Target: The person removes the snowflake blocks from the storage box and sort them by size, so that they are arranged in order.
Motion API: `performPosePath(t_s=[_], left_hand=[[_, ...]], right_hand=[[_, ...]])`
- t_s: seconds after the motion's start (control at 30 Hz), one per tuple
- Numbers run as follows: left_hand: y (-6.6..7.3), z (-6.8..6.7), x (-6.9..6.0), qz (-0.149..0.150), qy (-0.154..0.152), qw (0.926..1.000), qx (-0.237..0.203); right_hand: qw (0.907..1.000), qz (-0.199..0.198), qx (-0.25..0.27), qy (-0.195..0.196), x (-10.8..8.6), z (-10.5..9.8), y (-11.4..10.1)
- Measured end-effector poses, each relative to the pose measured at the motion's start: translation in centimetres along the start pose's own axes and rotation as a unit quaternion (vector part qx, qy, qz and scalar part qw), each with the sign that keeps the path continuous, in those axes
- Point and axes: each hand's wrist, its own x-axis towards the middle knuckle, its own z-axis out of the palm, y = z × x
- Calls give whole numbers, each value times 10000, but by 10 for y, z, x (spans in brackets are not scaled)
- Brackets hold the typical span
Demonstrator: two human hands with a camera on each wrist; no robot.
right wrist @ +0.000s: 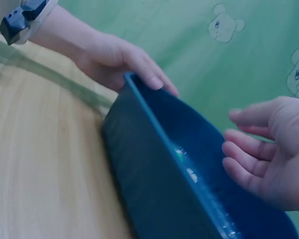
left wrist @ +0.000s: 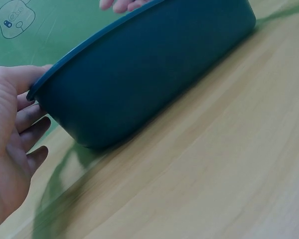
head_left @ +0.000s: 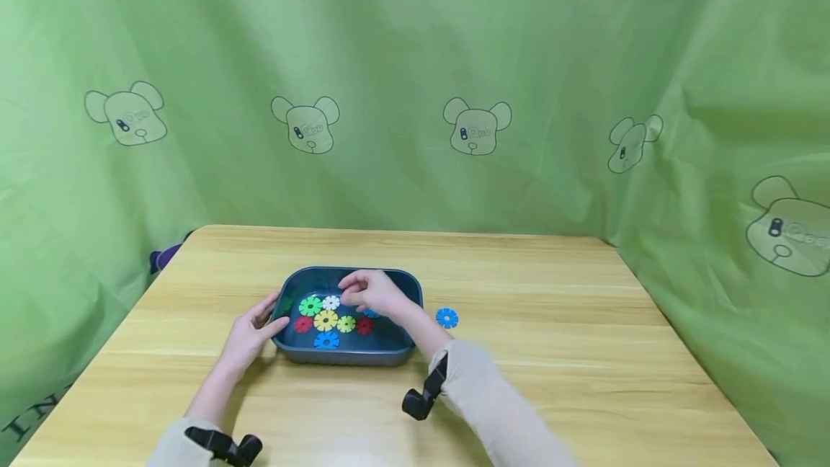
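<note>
A dark blue plastic basin (head_left: 346,357) stands on the table, with several notched snowflake discs in red, green, yellow, white and blue lying flat on its bottom. My left hand (head_left: 249,331) grips the basin's left rim; in the left wrist view its thumb lies over the rim and the fingers are outside the wall. Above the discs hovers my right hand (head_left: 376,294), its fingers loosely bent. The right wrist view shows nothing between the fingers of that hand (right wrist: 274,149). A yellow disc (head_left: 326,321) lies near the middle of the group, beside a white disc (head_left: 331,303).
One blue disc (head_left: 447,318) lies on the wooden table (head_left: 551,352), to the right of the basin. A green curtain (head_left: 402,34) with printed bear heads hangs behind and at both sides. Something purple (head_left: 165,258) shows past the table's left edge.
</note>
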Motion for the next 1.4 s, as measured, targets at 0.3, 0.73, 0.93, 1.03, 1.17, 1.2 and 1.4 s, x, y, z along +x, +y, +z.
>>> performPosePath(t_s=[0.3, 0.73, 0.93, 1.03, 1.17, 1.2, 1.4], left_hand=[[1, -1, -2, 62, -68, 9999, 111], [6, -2, 1, -252, -28, 9987, 448], [8, -3, -1, -281, -44, 9987, 422], [7, -4, -1, -295, -35, 9988, 396], [6, -4, -2, -328, -14, 9989, 340], [6, -4, -2, -337, -7, 9989, 340], [6, -4, -3, -350, 70, 9990, 279]], right_hand=[[9972, 16, -135, -730, 11, 21, 15], [9866, -179, -1451, -719, 19, 36, 31], [9723, -298, -2133, -904, 19, 40, 33], [9647, -338, -2404, -1025, 19, 42, 33], [9555, -423, -2686, -1141, 19, 43, 32], [9536, -436, -2747, -1157, 19, 43, 32], [9477, -489, -2896, -1247, 21, 45, 34]])
